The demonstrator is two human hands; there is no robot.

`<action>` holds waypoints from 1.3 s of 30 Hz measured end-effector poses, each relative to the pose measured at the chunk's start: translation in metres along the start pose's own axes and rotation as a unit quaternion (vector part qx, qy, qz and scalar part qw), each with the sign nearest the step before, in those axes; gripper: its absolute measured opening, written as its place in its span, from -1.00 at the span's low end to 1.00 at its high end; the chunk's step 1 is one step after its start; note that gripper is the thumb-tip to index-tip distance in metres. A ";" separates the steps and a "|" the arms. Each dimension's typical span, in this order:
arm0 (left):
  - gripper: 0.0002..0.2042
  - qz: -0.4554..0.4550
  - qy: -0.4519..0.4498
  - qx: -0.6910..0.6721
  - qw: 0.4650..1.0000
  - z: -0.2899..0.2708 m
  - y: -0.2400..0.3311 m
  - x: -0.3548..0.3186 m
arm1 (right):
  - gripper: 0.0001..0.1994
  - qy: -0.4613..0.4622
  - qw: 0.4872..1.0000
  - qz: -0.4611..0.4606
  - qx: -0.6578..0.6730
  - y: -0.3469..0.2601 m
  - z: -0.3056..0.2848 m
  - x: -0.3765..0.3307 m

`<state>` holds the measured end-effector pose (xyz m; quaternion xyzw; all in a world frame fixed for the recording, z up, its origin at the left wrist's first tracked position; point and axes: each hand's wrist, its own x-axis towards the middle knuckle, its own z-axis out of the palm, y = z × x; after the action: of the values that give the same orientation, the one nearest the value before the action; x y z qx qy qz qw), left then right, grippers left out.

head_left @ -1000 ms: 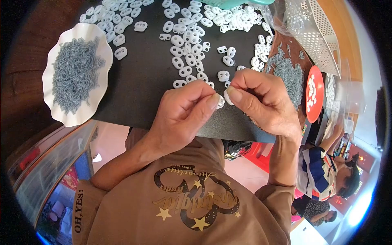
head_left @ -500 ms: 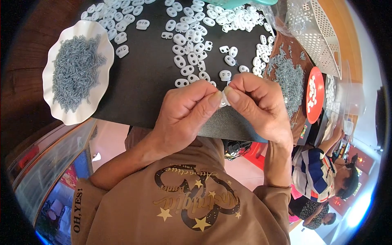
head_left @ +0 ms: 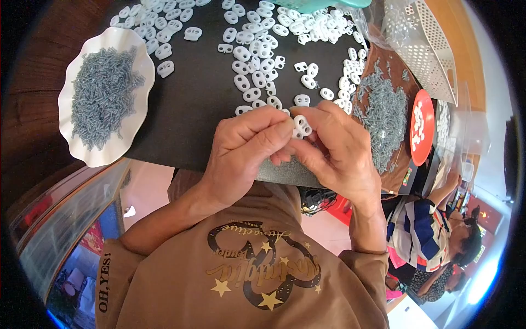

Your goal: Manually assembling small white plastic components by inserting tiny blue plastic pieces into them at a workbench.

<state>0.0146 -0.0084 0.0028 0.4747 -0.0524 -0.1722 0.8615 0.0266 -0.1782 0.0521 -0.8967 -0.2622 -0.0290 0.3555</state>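
A white plastic two-hole cord lock (head_left: 301,126) is held between my hands above the table's near edge, its holes facing up. My left hand (head_left: 244,151) pinches its left side with thumb and forefinger. The thumb and curled fingers of my right hand (head_left: 342,151) grip it from the right, partly hiding it. Just beyond my fingertips lie several loose cord locks (head_left: 302,100), white like the held one. Small grey springs (head_left: 104,90) fill a white scalloped plate (head_left: 66,112) to the left.
More springs (head_left: 383,118) are heaped on a brown cloth (head_left: 377,54) at right, beside a red dish (head_left: 421,158) holding small white pieces. A perforated white basket (head_left: 430,60) and a teal container (head_left: 323,5) stand farther back. Another person (head_left: 419,227) sits at the far right.
The cord lock has been turned and now shows more fully between my fingers. My right hand has shifted slightly left and lower, its thumb moving off the top of the piece.
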 end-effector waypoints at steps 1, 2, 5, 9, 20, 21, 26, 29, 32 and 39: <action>-0.78 0.001 -0.008 0.008 1.000 -0.001 0.000 0.000 | -0.66 0.000 1.000 -0.001 0.000 0.000 -0.001 -0.001; -0.78 0.001 -0.008 0.008 1.000 -0.001 0.002 -0.001 | -0.65 -0.009 1.000 -0.010 -0.013 0.001 -0.002 -0.001; -0.75 -0.029 -0.028 0.048 0.998 -0.001 0.012 0.002 | -0.64 -0.028 0.999 -0.024 -0.038 0.000 -0.004 -0.003; -0.74 -0.062 -0.016 0.060 0.996 0.005 0.011 0.004 | -0.63 -0.045 0.998 -0.004 -0.045 -0.001 -0.004 -0.006; -0.80 -0.004 0.005 0.078 0.997 0.007 0.007 0.002 | -0.69 0.012 0.999 0.038 -0.024 -0.005 0.015 -0.007; -0.80 0.005 0.003 0.084 0.996 0.007 0.007 0.003 | -0.71 0.020 0.999 0.033 -0.013 -0.005 0.015 -0.007; -0.80 0.007 0.004 0.062 0.998 0.006 0.006 0.002 | -0.73 0.022 0.998 0.061 -0.001 -0.006 0.012 -0.006; -0.81 -0.004 0.007 0.099 0.995 0.005 0.008 0.001 | -0.73 0.014 0.999 0.033 -0.004 -0.004 0.011 -0.006; -0.80 -0.003 -0.002 0.121 0.993 0.004 0.009 0.002 | -0.74 0.015 1.000 0.018 0.011 -0.003 0.012 -0.007; -0.81 0.034 -0.021 0.205 0.978 0.000 0.007 0.003 | -0.78 0.015 0.999 0.015 0.031 -0.003 0.015 -0.009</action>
<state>0.0190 -0.0067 0.0083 0.6354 -0.1208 -0.1382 0.7501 0.0149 -0.1705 0.0404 -0.8884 -0.2445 -0.0293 0.3875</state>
